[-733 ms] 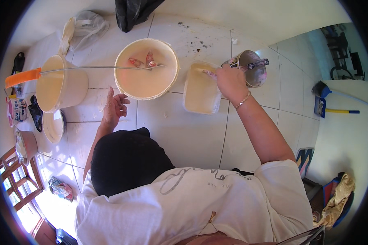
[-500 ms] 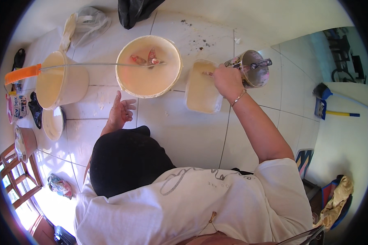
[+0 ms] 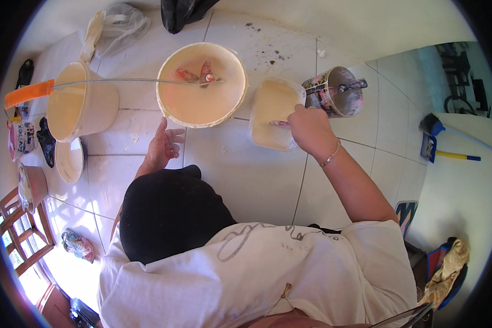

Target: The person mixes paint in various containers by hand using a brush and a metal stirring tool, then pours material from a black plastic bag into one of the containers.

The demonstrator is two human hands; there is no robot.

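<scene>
Grey script lettering [image 3: 239,236] on white shirt [image 3: 246,279], dark printed letters [image 3: 25,136] on small tub [image 3: 16,146]

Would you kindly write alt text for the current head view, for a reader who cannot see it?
A person's right hand holds a stained tool over a rectangular tub of cream-coloured liquid on a tiled floor; the left hand is open near a round bucket. A stained can sits right of the tub.

Left head-worn fisheye; downward over both hands [image 3: 312,130]
</scene>
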